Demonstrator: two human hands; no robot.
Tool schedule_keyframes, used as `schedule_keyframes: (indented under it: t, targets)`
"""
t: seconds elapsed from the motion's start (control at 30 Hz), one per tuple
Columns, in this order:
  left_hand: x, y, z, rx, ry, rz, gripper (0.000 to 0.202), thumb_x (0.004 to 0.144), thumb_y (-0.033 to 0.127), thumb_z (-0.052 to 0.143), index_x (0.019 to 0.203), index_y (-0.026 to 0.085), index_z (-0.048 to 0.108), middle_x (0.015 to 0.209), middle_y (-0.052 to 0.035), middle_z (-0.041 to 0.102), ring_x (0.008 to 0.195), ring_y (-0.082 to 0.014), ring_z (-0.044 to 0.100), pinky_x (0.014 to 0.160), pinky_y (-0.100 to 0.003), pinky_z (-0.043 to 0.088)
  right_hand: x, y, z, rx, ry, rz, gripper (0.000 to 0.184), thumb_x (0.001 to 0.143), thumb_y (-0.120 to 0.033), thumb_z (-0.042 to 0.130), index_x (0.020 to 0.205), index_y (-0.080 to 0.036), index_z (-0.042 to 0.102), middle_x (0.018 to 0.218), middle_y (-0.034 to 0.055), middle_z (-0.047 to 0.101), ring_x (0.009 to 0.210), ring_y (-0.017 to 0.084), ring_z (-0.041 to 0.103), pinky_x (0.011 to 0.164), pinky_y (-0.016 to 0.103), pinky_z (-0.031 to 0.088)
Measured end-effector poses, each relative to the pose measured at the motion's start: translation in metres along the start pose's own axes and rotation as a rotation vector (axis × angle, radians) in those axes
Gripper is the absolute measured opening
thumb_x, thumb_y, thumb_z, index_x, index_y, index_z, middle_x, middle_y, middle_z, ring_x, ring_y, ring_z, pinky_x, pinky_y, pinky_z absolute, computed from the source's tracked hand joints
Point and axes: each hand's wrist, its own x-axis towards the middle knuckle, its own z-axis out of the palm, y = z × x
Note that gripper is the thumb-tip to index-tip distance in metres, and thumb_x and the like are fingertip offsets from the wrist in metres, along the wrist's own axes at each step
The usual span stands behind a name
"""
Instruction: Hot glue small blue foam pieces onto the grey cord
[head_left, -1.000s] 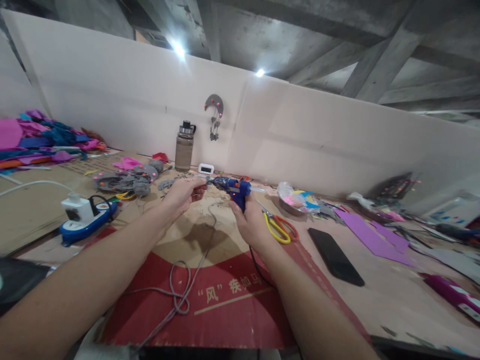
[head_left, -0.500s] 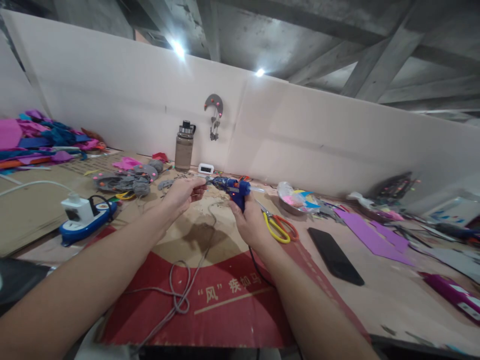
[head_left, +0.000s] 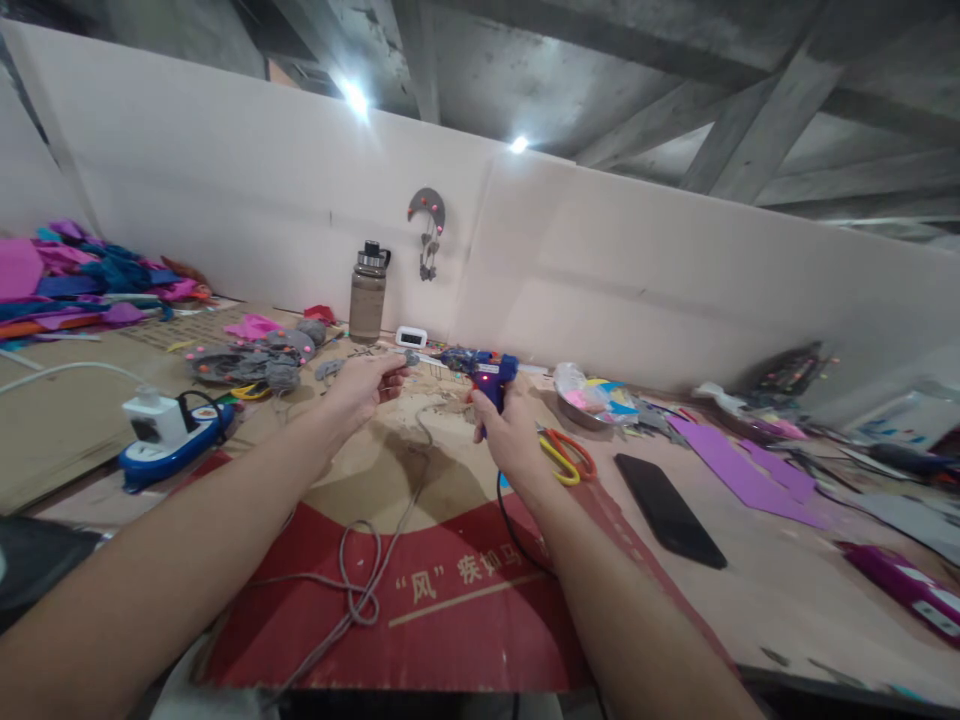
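My right hand (head_left: 510,430) is wrapped round the handle of a blue hot glue gun (head_left: 495,375), whose nozzle points left. A small red light glows on the gun's body. My left hand (head_left: 367,388) pinches a small grey piece (head_left: 411,357) between thumb and fingertips, a short gap away from the nozzle. The piece looks like grey felt, though its exact shape is too small to tell. Below the hands, a grey cord (head_left: 367,590) lies loosely looped on a red and tan cardboard sheet (head_left: 480,640).
Scissors with yellow and orange handles (head_left: 574,455) lie right of my right hand, near a black phone (head_left: 670,510) and purple sheets (head_left: 739,465). A blue power strip (head_left: 176,450) sits left. Behind stand a bottle (head_left: 368,295) and a bowl of scraps (head_left: 589,410).
My right hand has drawn the glue gun to the right, widening the gap between its nozzle and the grey piece. My left hand has barely moved.
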Motion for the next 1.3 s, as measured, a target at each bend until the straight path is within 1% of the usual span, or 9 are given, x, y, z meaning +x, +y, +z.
schedule_keyframes:
  t: [0.1,0.2,0.33,0.5,0.6,0.7,0.77,0.9,1.3]
  targets:
    - [-0.001,-0.001,0.002,0.014,-0.012,0.004,0.007,0.068,0.017,0.064,0.068,0.009,0.063,0.061,-0.0040,0.061,0.045,-0.0060,0.050,0.044,-0.018,0.041,0.008,0.017,0.001,0.153,-0.031,0.261,0.026,0.081,-0.038,0.043,0.093,-0.016,0.048,0.054,-0.0024,0.056,0.045,0.013,0.054,0.048,0.025,0.045]
    - [-0.005,-0.004,0.006,0.067,-0.054,0.037,0.009,0.067,0.018,0.066,0.067,0.009,0.064,0.063,-0.0047,0.062,0.046,-0.0056,0.049,0.044,-0.018,0.040,0.014,0.034,0.002,-0.057,-0.137,0.334,0.019,0.079,-0.033,0.045,0.082,-0.016,0.052,0.051,-0.0011,0.056,0.045,0.014,0.055,0.046,0.025,0.043]
    - [-0.011,-0.008,0.012,0.130,-0.146,0.079,0.014,0.065,0.022,0.069,0.063,0.010,0.063,0.064,-0.0054,0.062,0.047,-0.0054,0.049,0.045,-0.017,0.039,0.015,0.050,0.000,-0.402,-0.146,0.288,0.019,0.073,-0.035,0.055,0.066,-0.017,0.053,0.061,0.0083,0.061,0.058,0.020,0.060,0.056,0.030,0.045]
    - [-0.015,-0.011,0.015,0.195,-0.165,0.084,0.015,0.065,0.025,0.069,0.063,0.010,0.065,0.063,-0.0057,0.061,0.047,-0.0053,0.048,0.045,-0.017,0.039,0.013,0.049,-0.007,-0.528,-0.116,0.242,0.021,0.069,-0.033,0.061,0.062,-0.015,0.054,0.076,0.0173,0.062,0.078,0.026,0.059,0.073,0.039,0.044]
    - [-0.016,-0.013,0.016,0.208,-0.174,0.086,0.016,0.064,0.026,0.069,0.064,0.011,0.065,0.064,-0.0061,0.062,0.047,-0.0057,0.048,0.046,-0.018,0.039,0.014,0.038,-0.007,-0.478,-0.045,0.127,0.017,0.075,-0.030,0.053,0.077,-0.014,0.059,0.087,0.0141,0.061,0.084,0.022,0.057,0.078,0.038,0.042]
    - [-0.017,-0.013,0.017,0.222,-0.173,0.074,0.016,0.064,0.027,0.070,0.064,0.011,0.065,0.065,-0.0065,0.063,0.047,-0.0060,0.049,0.046,-0.018,0.039,0.011,0.020,-0.004,-0.283,0.031,-0.038,0.019,0.082,-0.027,0.043,0.089,-0.016,0.057,0.087,0.0074,0.061,0.077,0.017,0.056,0.073,0.031,0.044]
    - [-0.019,-0.013,0.019,0.255,-0.160,0.068,0.016,0.064,0.028,0.069,0.064,0.012,0.065,0.064,-0.0061,0.063,0.047,-0.0064,0.049,0.047,-0.019,0.039,0.007,0.006,-0.003,-0.206,0.060,-0.130,0.020,0.085,-0.026,0.040,0.093,-0.017,0.056,0.088,0.0064,0.060,0.078,0.016,0.055,0.073,0.030,0.043]
    - [-0.024,-0.015,0.022,0.325,-0.168,0.078,0.017,0.065,0.029,0.067,0.062,0.013,0.064,0.062,-0.0049,0.062,0.049,-0.0072,0.050,0.048,-0.019,0.039,-0.003,-0.014,-0.003,-0.222,0.022,-0.263,0.020,0.087,-0.026,0.039,0.096,-0.019,0.056,0.093,0.0070,0.060,0.087,0.017,0.053,0.078,0.030,0.042]
    - [-0.042,-0.016,0.033,0.473,-0.223,0.168,0.016,0.065,0.028,0.065,0.057,0.014,0.062,0.058,-0.0044,0.060,0.049,-0.0100,0.050,0.049,-0.022,0.039,-0.005,-0.010,0.002,-0.434,-0.023,-0.320,0.018,0.087,-0.025,0.039,0.091,-0.019,0.056,0.090,0.0080,0.060,0.090,0.020,0.052,0.079,0.032,0.039]
